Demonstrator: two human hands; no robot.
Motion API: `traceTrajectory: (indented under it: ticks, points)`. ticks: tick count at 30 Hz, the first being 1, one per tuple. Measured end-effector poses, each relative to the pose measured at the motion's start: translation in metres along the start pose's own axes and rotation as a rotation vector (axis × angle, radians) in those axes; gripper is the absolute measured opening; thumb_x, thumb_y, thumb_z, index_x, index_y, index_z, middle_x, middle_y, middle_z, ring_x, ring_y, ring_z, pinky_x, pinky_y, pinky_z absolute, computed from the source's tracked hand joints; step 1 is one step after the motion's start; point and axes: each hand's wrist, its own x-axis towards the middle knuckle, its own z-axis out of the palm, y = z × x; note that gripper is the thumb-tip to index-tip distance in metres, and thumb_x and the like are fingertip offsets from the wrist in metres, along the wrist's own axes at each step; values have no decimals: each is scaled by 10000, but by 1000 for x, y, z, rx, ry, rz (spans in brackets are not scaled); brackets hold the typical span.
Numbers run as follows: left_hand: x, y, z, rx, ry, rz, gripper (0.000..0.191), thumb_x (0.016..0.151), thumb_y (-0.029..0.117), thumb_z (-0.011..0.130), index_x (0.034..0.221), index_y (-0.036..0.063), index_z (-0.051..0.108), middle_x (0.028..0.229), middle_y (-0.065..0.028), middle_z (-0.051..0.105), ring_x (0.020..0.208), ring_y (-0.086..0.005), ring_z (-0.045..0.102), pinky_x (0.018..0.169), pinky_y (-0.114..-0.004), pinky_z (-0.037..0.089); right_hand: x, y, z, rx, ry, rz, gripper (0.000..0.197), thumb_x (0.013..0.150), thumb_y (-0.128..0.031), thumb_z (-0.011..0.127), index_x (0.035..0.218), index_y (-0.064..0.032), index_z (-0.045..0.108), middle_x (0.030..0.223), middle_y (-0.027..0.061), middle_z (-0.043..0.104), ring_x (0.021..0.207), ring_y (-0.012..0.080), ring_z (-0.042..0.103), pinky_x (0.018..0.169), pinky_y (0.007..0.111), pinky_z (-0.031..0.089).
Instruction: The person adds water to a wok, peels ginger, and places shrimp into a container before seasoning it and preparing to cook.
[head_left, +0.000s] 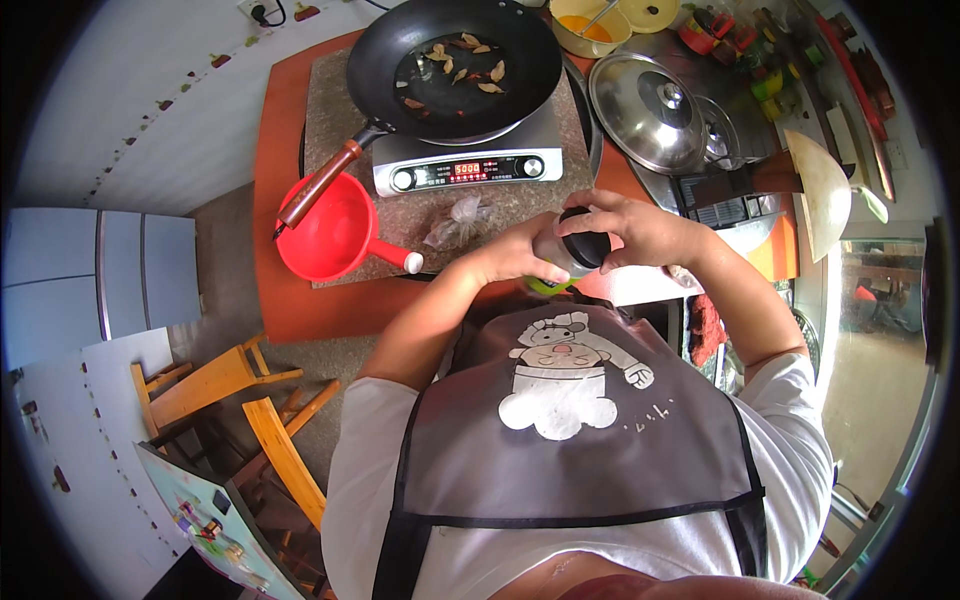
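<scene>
Close in front of my apron, my left hand (510, 253) grips the body of a clear jar (555, 253) with a green label. My right hand (637, 225) is around the jar's black lid (586, 244), fingers over its top and side; the lid sits on or against the jar's mouth. Just left of the jar lies a knotted clear plastic bag (461, 221), its contents hard to make out. Beyond my hands, a black wok (517, 75) rests on an induction cooker (469, 169) with a lit display. Dried leaves (491, 88) and small red bits lie in the wok.
Under the wok's wooden handle (322, 184) stands a red plastic ladle (322, 240). To the right are a steel lid (645, 112), a yellow pot (592, 34) with orange liquid, and a large ladle-like scoop (825, 196) jutting inward. Wooden benches (202, 382) stand at lower left.
</scene>
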Motion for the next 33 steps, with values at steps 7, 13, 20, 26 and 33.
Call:
traceTrajectory:
  ticks: [7, 13, 20, 26, 33]
  points:
    - [-42, 70, 33, -524, -72, -124, 683, 792, 356, 796, 1333, 28, 538, 1244, -100, 624, 1157, -193, 584, 1012, -347, 453, -8, -5, -2, 115, -32, -273, 816, 801, -367, 811, 1491, -105, 464, 1374, 233, 556, 1256, 400, 562, 1052, 430, 463]
    - [-64, 78, 68, 237, 533, -255, 650, 719, 421, 851, 1161, 5, 618, 1072, -127, 715, 1008, -252, 694, 870, -379, 534, 13, 5, 37, 154, 53, 103, 669, 953, -580, 571, 1317, -19, 577, 1033, 265, 700, 990, 411, 688, 880, 455, 536]
    - [-113, 80, 120, 930, 810, -502, 724, 589, 425, 869, 1136, 58, 568, 1034, -170, 690, 958, -363, 674, 840, -452, 535, 58, 3, 101, 565, -438, 360, 709, 986, -646, 383, 1203, -8, 603, 793, 147, 672, 544, 228, 643, 511, 325, 537]
    - [-198, 98, 146, 1019, 998, -469, 845, 579, 377, 895, 1268, 35, 545, 1130, -175, 663, 1016, -361, 647, 876, -461, 515, 71, -61, 167, 436, -362, 104, 687, 988, -586, 424, 1380, -26, 490, 1075, 214, 652, 873, 326, 677, 749, 370, 551]
    - [-317, 117, 151, 400, 927, -529, 738, 634, 350, 887, 1233, 30, 598, 1135, -165, 678, 1067, -343, 656, 909, -412, 515, 98, -134, 199, 43, -279, -897, 954, 697, -396, 821, 1488, -82, 389, 1226, 200, 516, 1058, 402, 594, 896, 457, 521]
